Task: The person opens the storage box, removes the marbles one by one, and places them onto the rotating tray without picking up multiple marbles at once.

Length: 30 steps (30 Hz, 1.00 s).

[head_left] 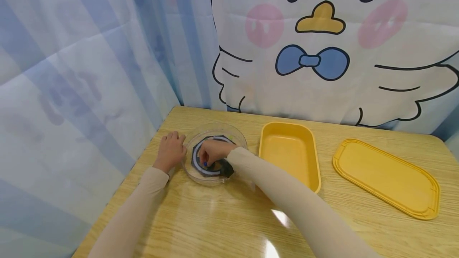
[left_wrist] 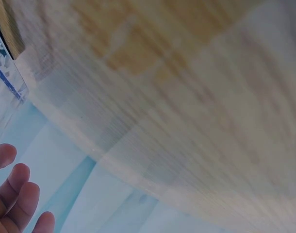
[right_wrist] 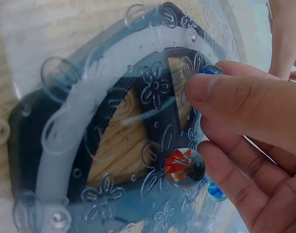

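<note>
A clear round bowl (head_left: 195, 179) with embossed flowers stands on the table. Through its see-through bottom shows a black ring-shaped piece with a grey band (right_wrist: 65, 126). My right hand (head_left: 215, 150) reaches down inside the bowl. In the right wrist view, its thumb and a finger pinch a blue marble (right_wrist: 212, 70). Close to the fingertips lies a red and clear marble (right_wrist: 185, 168), and another blue marble (right_wrist: 216, 191) is partly hidden by a finger. My left hand (head_left: 171, 150) rests against the bowl's left side with relaxed fingers.
Right of the bowl sits a deep yellow tub (head_left: 315, 170), partly covered by the right sleeve. Farther right lies a flat yellow lid (head_left: 387, 178). A patterned curtain (head_left: 107, 71) hangs along the table's left and back edges.
</note>
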{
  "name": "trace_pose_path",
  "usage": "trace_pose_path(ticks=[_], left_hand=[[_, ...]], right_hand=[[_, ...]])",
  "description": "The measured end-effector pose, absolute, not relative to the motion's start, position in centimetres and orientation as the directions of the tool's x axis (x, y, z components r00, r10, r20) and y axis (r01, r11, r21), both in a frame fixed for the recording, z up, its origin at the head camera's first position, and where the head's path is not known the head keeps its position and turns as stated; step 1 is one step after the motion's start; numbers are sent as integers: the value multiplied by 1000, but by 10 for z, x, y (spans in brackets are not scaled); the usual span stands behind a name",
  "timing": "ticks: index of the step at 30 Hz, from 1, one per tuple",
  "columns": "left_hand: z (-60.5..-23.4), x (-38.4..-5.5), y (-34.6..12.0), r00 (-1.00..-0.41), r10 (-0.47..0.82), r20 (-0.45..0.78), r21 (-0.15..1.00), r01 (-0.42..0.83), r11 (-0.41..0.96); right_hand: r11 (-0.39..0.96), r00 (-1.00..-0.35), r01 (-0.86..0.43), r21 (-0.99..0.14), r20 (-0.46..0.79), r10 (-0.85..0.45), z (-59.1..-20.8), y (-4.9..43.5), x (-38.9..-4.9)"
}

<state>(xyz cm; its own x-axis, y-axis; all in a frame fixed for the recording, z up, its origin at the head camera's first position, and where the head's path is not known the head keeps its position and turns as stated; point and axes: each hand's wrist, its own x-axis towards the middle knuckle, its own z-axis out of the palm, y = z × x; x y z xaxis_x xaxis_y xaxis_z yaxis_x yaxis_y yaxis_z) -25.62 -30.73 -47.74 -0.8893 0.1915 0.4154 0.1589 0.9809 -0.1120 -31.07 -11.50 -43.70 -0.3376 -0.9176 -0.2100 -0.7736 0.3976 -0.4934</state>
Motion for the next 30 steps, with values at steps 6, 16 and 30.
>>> trace_pose_path(ticks=[6, 16, 30], left_hand=[[-478, -257, -306, -896, 186, 404, -100, 158, 982], [-474, -255, -304, -916, 163, 367, -77, 145, 986], [-469, -252, -301, -920, 161, 358, -75, 144, 987]], right_hand=[[408, -342, -770, -491, -224, -913, -436, -113, -311], [377, -343, -774, -509, -163, -925, -406, -97, -312], [297, -250, -881, -368, -171, -953, -341, -37, -301]])
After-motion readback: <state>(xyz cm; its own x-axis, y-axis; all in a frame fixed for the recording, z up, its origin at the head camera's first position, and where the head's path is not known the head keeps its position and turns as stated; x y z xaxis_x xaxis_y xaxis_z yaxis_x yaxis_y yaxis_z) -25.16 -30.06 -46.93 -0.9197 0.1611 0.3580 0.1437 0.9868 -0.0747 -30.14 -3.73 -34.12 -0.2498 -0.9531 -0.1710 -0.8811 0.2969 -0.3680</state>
